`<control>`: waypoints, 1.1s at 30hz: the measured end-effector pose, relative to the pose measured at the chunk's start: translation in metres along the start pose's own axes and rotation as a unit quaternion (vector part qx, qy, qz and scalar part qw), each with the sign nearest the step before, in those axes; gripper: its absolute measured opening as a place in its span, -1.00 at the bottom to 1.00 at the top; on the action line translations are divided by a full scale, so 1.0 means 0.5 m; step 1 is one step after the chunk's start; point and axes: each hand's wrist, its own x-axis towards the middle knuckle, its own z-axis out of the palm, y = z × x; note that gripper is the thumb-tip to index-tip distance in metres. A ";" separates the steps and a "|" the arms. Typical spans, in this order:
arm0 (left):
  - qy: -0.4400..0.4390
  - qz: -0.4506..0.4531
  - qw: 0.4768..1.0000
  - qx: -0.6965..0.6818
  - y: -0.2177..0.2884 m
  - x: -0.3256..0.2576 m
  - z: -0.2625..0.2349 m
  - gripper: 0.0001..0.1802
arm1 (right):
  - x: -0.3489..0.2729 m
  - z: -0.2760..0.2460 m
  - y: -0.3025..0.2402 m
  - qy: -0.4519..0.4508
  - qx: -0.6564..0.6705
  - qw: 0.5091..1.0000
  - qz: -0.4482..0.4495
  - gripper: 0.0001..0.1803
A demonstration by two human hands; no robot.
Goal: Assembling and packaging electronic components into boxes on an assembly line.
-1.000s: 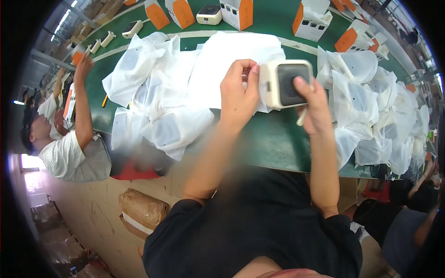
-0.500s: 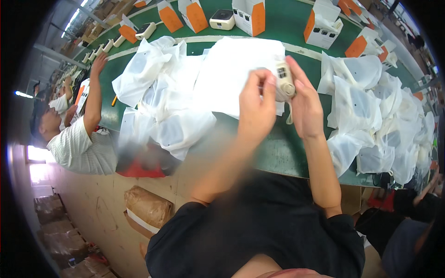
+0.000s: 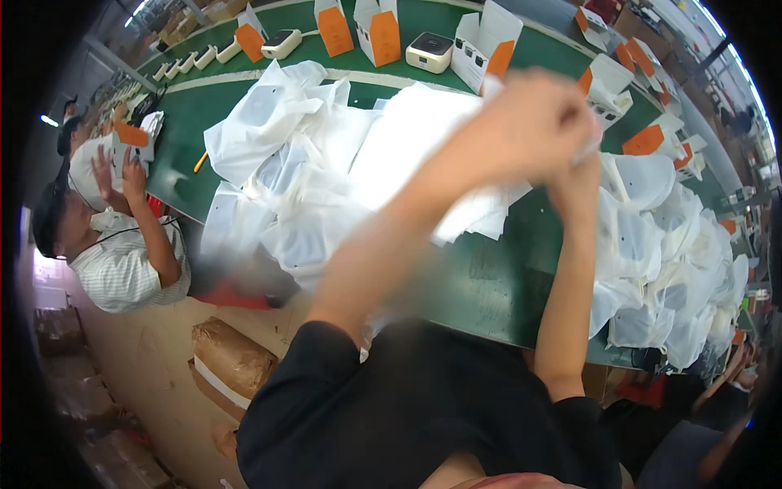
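Green, the counter (image 3: pixel 489 285) curves across the scene. On its right lies a heap of bagged things (image 3: pixel 676 244), dark shapes showing through thin white wrapping; on its left sits a similar pile (image 3: pixel 252 114). Between them spreads a stack of white sheets (image 3: pixel 391 147), partly behind the left forearm. Just left of the right heap the hands meet: the left hand (image 3: pixel 529 122), fingers curled, overlaps the right hand (image 3: pixel 574 183). Blur hides whether either pinches anything. Farther off stand an open white-and-orange box (image 3: pixel 482 49) and, left of it, a cream device (image 3: pixel 429 53). A small pale thing (image 3: pixel 588 147) shows where the hands meet, too blurred to identify.
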 end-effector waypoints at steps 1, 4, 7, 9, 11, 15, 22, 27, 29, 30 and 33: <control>0.048 0.001 0.993 -0.104 -0.071 0.054 -0.029 -0.80 | 0.059 0.010 -0.007 0.048 0.098 0.992 0.070 -0.41; 0.336 -0.056 0.940 -0.007 -0.200 0.212 -0.152 -0.45 | 0.221 0.020 -0.010 0.083 0.210 0.974 -0.012 -0.38; 0.299 -0.125 0.936 0.138 -0.412 0.250 -0.117 -0.69 | 0.327 0.111 -0.012 0.076 0.183 0.966 -0.167 -0.40; 0.253 -0.161 0.935 0.190 -0.491 0.252 -0.068 -0.69 | 0.380 0.133 0.058 0.040 0.080 0.955 -0.281 -0.38; 0.245 -0.176 0.942 0.146 -0.506 0.235 -0.036 -0.70 | 0.375 0.123 0.105 0.019 -0.157 0.951 -0.264 -0.34; 0.223 -0.236 0.946 0.014 -0.503 0.210 -0.060 -0.76 | 0.408 0.078 0.096 -0.090 -0.284 0.930 -0.214 -0.39; 0.303 -0.236 0.921 0.068 -0.463 0.152 -0.036 -0.71 | 0.356 0.141 0.097 -0.248 -0.567 0.767 -0.169 -0.42; 0.304 -0.197 0.925 0.110 -0.254 -0.037 0.058 -0.71 | 0.506 0.101 0.054 -0.305 -0.315 0.881 -0.178 -0.47; 0.192 -0.242 0.935 0.172 -0.172 -0.149 0.066 -0.66 | 0.551 0.192 0.057 -0.380 -0.353 0.838 -0.169 -0.39; 0.129 -0.237 0.941 0.207 -0.170 -0.184 0.069 -0.62 | 0.576 0.232 0.051 -0.430 -0.404 0.792 -0.159 -0.30; 0.040 -0.194 0.949 0.247 -0.167 -0.244 0.075 -0.58 | 0.588 0.328 0.082 -0.414 -0.553 0.689 -0.220 -0.46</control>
